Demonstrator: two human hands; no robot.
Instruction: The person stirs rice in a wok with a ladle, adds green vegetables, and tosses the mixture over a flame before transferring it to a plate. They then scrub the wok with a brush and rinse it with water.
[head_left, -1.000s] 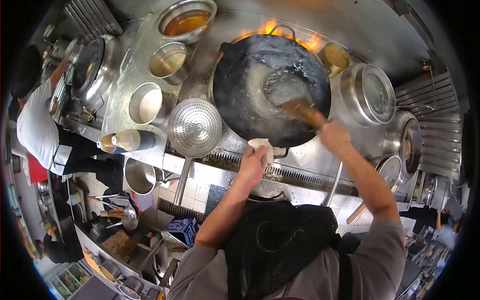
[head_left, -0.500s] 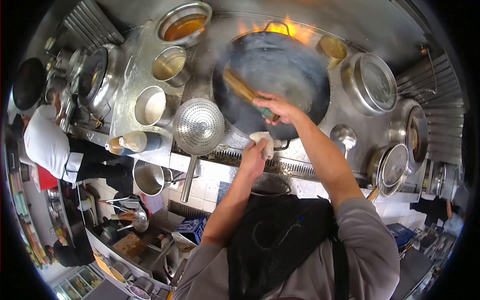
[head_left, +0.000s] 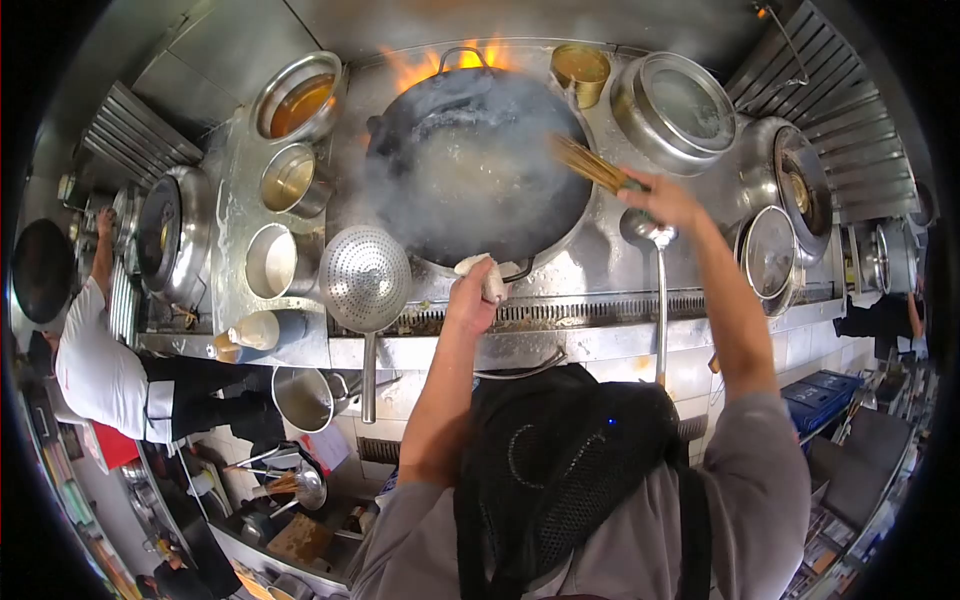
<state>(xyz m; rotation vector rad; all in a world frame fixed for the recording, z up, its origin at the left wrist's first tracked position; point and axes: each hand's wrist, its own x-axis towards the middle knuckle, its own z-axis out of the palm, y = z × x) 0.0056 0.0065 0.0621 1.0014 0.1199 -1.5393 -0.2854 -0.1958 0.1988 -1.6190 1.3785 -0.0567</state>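
Note:
A large dark wok [head_left: 405, 215] holds steaming, cloudy liquid, with flames rising behind its far rim. Closed around a folded white cloth [head_left: 490, 278], my left hand [head_left: 470, 298] is at the wok's near rim, beside its loop handle [head_left: 522, 271]. Whether the cloth grips that handle is hidden. My right hand [head_left: 662, 200] is wrapped around the green-bound end of a bamboo wok brush [head_left: 592, 166]. The bristles point left, over the wok's right rim. Just below my right hand lies a steel ladle [head_left: 661, 300] with a long handle.
Left of the wok are a perforated strainer [head_left: 366, 280], several steel pots including one of amber liquid [head_left: 303, 105], and squeeze bottles [head_left: 262, 330]. Lidded pots [head_left: 685, 110] stand at right. A person in a white shirt [head_left: 100, 360] works at far left.
My right hand has swung the brush from over the wok's middle to its right rim. The cloth hand stays near the front rim. My view has turned, shifting the stove leftward.

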